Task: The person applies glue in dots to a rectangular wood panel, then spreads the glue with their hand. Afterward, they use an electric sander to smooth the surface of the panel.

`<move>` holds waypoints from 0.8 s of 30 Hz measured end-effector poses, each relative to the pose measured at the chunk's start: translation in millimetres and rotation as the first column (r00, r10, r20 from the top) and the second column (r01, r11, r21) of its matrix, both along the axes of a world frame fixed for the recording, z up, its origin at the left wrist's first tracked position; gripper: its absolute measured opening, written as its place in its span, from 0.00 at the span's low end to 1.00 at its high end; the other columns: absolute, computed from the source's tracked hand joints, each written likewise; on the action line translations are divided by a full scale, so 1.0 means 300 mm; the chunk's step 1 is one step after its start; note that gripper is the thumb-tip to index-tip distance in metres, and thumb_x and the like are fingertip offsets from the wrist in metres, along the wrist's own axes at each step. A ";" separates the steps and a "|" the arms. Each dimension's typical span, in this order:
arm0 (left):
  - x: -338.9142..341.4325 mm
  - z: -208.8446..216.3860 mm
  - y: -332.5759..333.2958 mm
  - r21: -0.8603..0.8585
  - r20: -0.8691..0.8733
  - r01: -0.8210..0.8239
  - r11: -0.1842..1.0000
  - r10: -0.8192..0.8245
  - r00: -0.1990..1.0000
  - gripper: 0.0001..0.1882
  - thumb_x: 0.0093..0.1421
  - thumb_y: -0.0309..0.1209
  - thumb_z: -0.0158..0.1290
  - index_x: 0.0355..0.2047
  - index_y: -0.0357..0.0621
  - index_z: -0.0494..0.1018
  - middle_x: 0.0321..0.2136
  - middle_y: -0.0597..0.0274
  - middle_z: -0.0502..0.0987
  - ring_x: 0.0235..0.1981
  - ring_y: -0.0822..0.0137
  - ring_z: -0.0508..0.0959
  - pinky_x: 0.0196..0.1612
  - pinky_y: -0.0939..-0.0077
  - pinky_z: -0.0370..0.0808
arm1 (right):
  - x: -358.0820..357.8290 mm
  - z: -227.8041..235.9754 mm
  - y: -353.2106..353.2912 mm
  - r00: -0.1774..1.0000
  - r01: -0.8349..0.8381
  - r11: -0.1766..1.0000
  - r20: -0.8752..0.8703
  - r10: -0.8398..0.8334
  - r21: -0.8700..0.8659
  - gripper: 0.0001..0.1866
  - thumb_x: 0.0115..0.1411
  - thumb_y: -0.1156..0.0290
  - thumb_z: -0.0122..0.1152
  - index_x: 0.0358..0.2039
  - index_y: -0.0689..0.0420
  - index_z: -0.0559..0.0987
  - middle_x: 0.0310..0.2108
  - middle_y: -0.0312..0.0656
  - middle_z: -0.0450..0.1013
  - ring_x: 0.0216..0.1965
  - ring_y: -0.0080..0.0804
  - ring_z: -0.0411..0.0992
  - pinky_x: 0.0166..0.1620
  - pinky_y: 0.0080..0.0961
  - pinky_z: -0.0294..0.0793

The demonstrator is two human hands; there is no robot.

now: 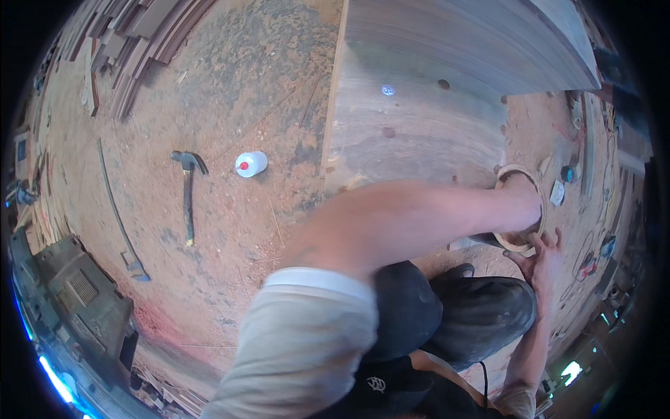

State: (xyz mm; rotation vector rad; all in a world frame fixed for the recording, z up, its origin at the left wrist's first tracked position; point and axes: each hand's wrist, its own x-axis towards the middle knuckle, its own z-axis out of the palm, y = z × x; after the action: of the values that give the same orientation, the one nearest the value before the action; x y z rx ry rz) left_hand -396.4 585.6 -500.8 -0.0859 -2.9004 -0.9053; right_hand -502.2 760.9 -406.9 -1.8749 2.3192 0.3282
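Observation:
A round tub with a pale brown rim (517,247) is tipped toward me just right of the wooden panels. My left arm stretches across to it, and my left hand (521,202) is inside the opening; its fingers are hidden there. At the near side of the rim, my right hand (540,261) grips the tub with fingers and thumb spread along its edge. Beside them is a large wooden panel (419,150) with dark round spots and a small blue-and-white sticker (388,90). Another board (474,42) stands up from its far part.
On the dusty floor to the left lie a claw hammer (188,199), a white bottle with a red tip (251,164) and a long thin metal bar (116,202). Stacked wood strips (139,42) fill the far left. A dark grey case (80,290) stands near left. Cords and small items lie at right.

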 end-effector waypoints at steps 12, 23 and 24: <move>-0.101 -0.049 0.025 -0.019 0.255 0.071 0.997 -0.063 0.965 0.17 0.60 0.36 0.63 0.49 0.54 0.89 0.52 0.58 0.88 0.54 0.58 0.86 0.50 0.55 0.81 | -0.007 -0.002 0.013 0.995 0.099 0.993 0.003 -0.100 0.066 0.32 0.37 0.50 0.88 0.38 0.57 0.85 0.35 0.47 0.82 0.45 0.48 0.81 0.75 0.58 0.58; 0.945 0.027 -0.418 0.573 0.266 -0.815 -0.085 0.960 0.087 0.05 0.66 0.27 0.64 0.37 0.38 0.83 0.31 0.63 0.84 0.33 0.72 0.82 0.38 0.75 0.78 | -0.019 -0.018 0.014 0.998 0.039 0.998 0.052 -0.037 -0.052 0.31 0.39 0.45 0.87 0.34 0.54 0.83 0.29 0.45 0.78 0.38 0.45 0.79 0.74 0.60 0.59; 0.965 0.006 -0.444 0.635 0.270 -0.771 -0.054 0.950 0.156 0.05 0.65 0.27 0.65 0.37 0.38 0.83 0.31 0.63 0.85 0.32 0.73 0.82 0.37 0.75 0.78 | -0.017 -0.015 0.006 0.998 0.043 0.998 0.046 -0.041 -0.047 0.32 0.39 0.45 0.87 0.35 0.55 0.83 0.29 0.45 0.78 0.38 0.45 0.79 0.74 0.60 0.59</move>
State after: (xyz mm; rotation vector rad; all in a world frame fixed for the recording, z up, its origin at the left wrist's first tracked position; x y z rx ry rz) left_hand -106.8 452.6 -499.0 1.4647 -1.4249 -1.2838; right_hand -507.2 762.8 -411.5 -1.8320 2.3541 0.2247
